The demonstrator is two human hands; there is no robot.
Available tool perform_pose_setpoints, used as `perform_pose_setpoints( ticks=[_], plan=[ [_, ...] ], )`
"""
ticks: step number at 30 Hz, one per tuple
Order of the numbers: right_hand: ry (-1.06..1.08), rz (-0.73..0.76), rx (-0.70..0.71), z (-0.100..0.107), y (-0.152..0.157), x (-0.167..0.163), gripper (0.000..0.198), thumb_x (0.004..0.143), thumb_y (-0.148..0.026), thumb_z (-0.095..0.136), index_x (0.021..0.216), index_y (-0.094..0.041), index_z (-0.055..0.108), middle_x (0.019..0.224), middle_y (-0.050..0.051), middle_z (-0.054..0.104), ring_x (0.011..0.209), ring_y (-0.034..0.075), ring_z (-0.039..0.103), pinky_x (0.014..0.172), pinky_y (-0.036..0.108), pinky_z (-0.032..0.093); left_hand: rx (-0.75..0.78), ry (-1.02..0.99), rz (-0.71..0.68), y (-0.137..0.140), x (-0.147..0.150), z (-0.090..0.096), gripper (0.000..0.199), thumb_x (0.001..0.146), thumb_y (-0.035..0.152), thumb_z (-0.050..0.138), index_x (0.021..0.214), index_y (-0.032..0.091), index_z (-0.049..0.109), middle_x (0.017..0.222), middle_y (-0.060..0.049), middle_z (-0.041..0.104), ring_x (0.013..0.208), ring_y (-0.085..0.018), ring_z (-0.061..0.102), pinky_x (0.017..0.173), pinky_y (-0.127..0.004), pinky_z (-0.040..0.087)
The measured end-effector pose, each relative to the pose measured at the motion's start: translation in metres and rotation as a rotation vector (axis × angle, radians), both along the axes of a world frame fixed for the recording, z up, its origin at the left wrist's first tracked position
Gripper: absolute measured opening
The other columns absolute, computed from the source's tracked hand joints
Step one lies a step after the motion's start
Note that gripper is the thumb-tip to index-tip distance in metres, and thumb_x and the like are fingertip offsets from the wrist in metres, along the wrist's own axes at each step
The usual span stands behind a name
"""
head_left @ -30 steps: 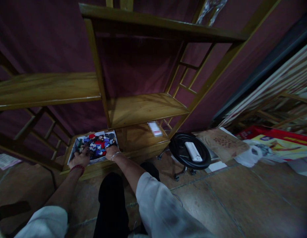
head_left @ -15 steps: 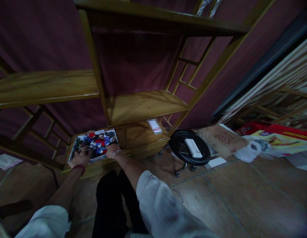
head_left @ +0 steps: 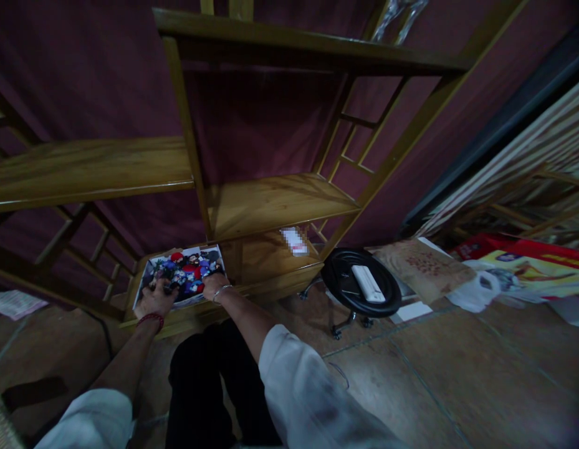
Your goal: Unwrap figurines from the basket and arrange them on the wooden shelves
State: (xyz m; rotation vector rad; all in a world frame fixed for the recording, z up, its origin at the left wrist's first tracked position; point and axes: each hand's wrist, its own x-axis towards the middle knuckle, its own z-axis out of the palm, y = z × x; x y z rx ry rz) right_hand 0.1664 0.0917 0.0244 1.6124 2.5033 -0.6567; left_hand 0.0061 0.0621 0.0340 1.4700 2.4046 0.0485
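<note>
A shallow white box [head_left: 138, 288] full of small red, blue, white and dark figures [head_left: 189, 269] sits on the low wooden ledge in front of me. Over the box's left end, my left hand [head_left: 154, 299] has its fingers curled down among the dark figures; what lies under them is hidden. My right hand [head_left: 213, 285] reaches in at the right end, its fingers bent in by a dark piece, and I cannot make out what they grip. A red bead bracelet circles my left wrist, a silver bangle my right.
A wooden shelf unit [head_left: 284, 199] stands before a dark red curtain. To the right is a black wheeled stool [head_left: 333, 280] with a white oblong box [head_left: 368, 284] on it. Beyond lie flattened cardboard [head_left: 420, 268], a plastic bag [head_left: 476, 290] and a red-yellow carton [head_left: 541, 265].
The view has shifted slightly, so everything sits a little lower and further right. Both hands stay at the box, with only small movements of the fingers.
</note>
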Motion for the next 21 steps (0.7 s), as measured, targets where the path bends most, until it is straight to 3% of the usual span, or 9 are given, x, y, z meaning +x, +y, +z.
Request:
perform_pose_setpoints(
  ticks=[6,21],
  plan=[
    [0.005,0.005,0.0,0.0019,-0.0013,0.0015,0.033,0.072,-0.018,0.046,0.103,-0.013,0.06,0.103,0.014,0.063,0.096,0.022,0.058,0.08,0.029,0.046,0.005,0.027,0.0,0.0044,-0.0027,-0.0061,0.048,0.07,0.056,0.041,0.112,0.035,0.048,0.113,-0.008,0.039,0.1,-0.031,0.053,0.087,-0.042,0.037],
    [-0.001,-0.007,-0.023,0.0067,0.0,0.0021,0.033,0.07,-0.017,0.049,0.102,-0.014,0.06,0.103,0.013,0.063,0.096,0.021,0.058,0.08,0.029,0.046,0.054,-0.04,0.007,0.0043,-0.0063,-0.0017,0.047,0.068,0.044,0.05,0.114,0.032,0.051,0.123,-0.01,0.037,0.108,-0.032,0.046,0.088,-0.044,0.038]
  ],
)
